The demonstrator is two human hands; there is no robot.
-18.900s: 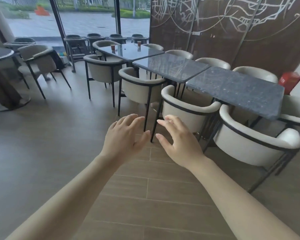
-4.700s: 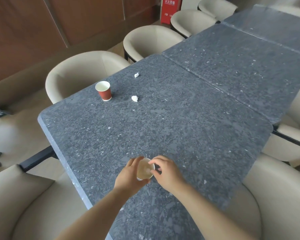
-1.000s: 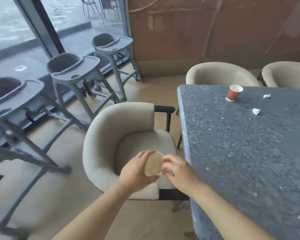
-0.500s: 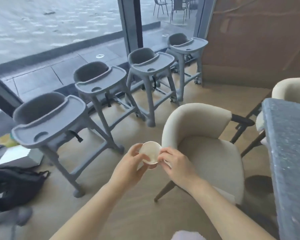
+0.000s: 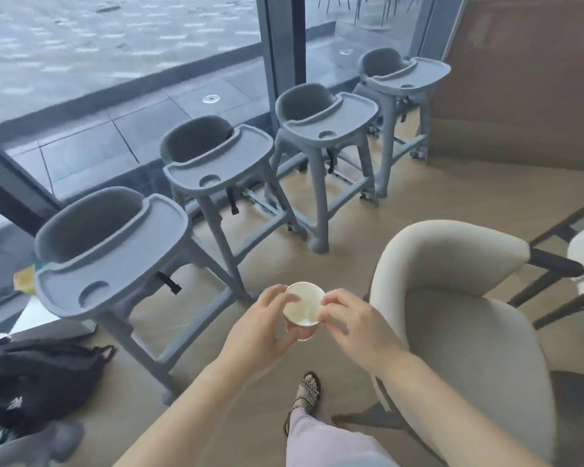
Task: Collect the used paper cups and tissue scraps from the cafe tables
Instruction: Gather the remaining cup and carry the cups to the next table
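A paper cup (image 5: 303, 305) with a white inside is held in front of me above the floor, its mouth facing up. My left hand (image 5: 260, 326) wraps around its side from the left. My right hand (image 5: 353, 323) pinches its rim from the right with the fingertips. The cup's outer colour is hidden by my fingers. The cafe table, the other cup and the tissue scraps are out of view.
Several grey high chairs (image 5: 216, 163) stand in a row along the glass wall (image 5: 115, 62). A beige armchair (image 5: 459, 315) is close on my right. A black bag (image 5: 34, 375) lies on the floor at the left. My sandalled foot (image 5: 305, 396) is below the hands.
My view has swung further left, away from the table, which has left the frame. Both hands still hold the cup, and my leg and foot now show below.
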